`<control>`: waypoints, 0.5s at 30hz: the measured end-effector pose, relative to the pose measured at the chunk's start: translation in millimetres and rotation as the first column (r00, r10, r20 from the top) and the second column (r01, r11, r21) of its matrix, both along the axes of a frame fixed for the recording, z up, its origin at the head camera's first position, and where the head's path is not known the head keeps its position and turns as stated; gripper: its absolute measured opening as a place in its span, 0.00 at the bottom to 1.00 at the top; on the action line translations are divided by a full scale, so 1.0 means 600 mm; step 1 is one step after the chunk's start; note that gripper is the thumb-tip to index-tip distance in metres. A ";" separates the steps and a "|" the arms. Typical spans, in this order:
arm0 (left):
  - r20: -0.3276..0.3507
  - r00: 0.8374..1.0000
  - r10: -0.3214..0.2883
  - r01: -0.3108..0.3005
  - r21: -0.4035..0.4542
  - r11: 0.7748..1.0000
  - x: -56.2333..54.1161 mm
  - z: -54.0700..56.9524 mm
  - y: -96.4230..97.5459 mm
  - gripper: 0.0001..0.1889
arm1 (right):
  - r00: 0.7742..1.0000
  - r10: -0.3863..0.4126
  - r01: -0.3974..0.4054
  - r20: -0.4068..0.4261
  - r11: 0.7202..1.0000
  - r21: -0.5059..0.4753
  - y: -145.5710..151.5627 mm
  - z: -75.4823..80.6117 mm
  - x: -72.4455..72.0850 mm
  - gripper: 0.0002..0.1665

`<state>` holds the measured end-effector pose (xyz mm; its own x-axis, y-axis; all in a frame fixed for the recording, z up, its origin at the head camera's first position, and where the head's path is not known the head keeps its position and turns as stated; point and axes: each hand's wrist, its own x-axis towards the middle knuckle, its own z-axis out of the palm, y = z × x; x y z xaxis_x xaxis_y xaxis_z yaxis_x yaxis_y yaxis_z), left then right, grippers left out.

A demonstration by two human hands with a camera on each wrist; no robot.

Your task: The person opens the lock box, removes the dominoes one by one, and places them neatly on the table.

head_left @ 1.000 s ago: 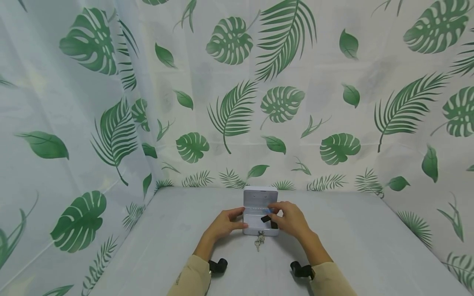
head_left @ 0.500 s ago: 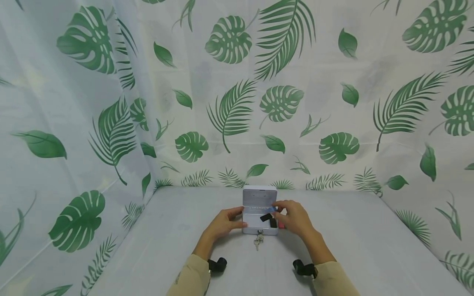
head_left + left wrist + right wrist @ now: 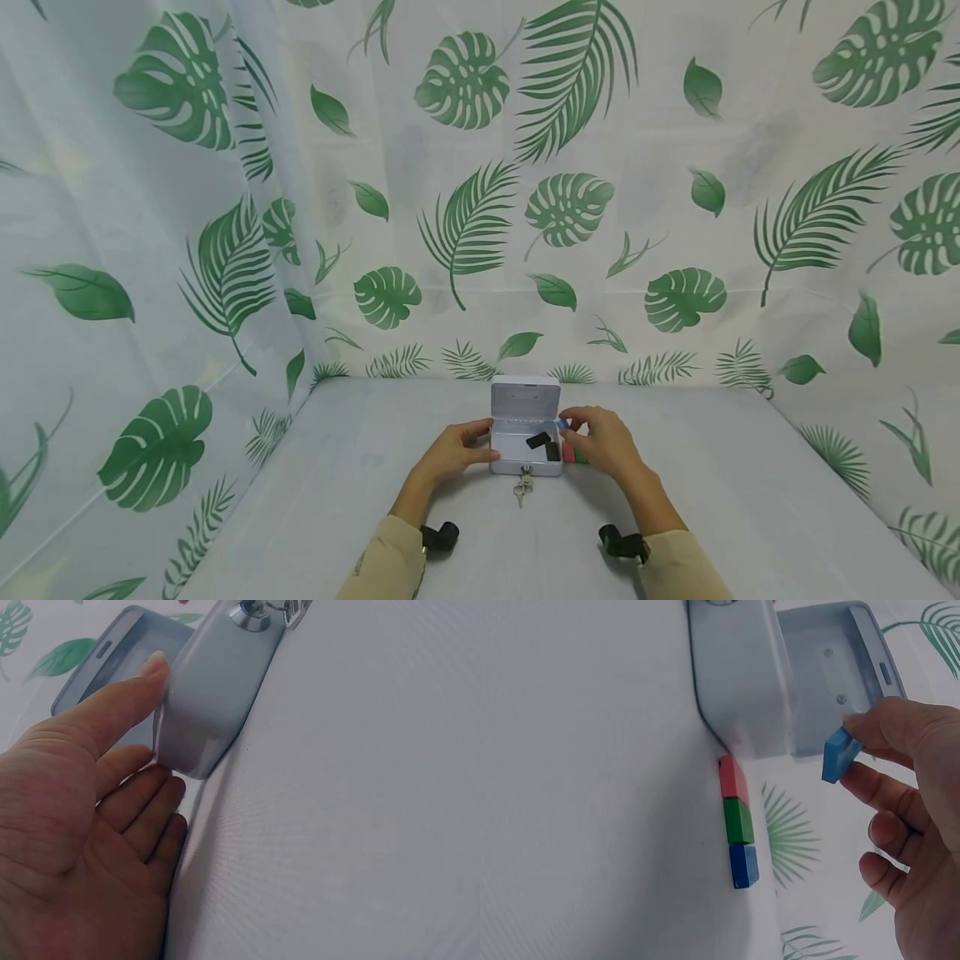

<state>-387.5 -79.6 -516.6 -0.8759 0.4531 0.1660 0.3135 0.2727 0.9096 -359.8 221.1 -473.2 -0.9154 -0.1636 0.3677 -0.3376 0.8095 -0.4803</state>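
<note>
A small white cash box point(image 3: 527, 467) stands with its lid point(image 3: 525, 400) raised. My left hand point(image 3: 450, 452) holds the box's left side, its thumb on the rim in the left wrist view. My right hand point(image 3: 606, 440) is at the box's right side and pinches a light blue block point(image 3: 840, 754) between thumb and fingers. Below that hand, a red block point(image 3: 733, 778), a green block point(image 3: 739, 820) and a dark blue block point(image 3: 743, 866) form a row beside the box. Two black rectangular pieces point(image 3: 537, 440) lie inside the box.
Keys point(image 3: 521, 490) hang from the lock at the box's front. A white cloth covers the table point(image 3: 360, 467), and a leaf-printed curtain point(image 3: 480, 208) rises behind and at the left.
My right hand has moved right from over the box to its right side with the light blue block. The red and green blocks have come into sight. The left hand stays put.
</note>
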 end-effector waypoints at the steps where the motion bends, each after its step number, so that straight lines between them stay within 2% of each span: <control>1: -0.001 1.000 0.000 0.000 -0.001 1.000 0.000 0.000 0.000 0.36 | 1.000 -0.004 0.004 0.006 1.000 0.002 0.003 0.000 0.000 0.17; 8: 0.000 1.000 -0.001 0.001 -0.002 1.000 -0.003 -0.001 0.000 0.36 | 0.997 -0.032 0.031 0.063 0.999 0.015 0.020 0.000 -0.002 0.18; 15: -0.001 1.000 0.002 -0.002 -0.013 1.000 -0.004 -0.004 -0.001 0.35 | 0.996 -0.039 0.039 0.078 0.999 0.004 0.027 -0.001 0.000 0.18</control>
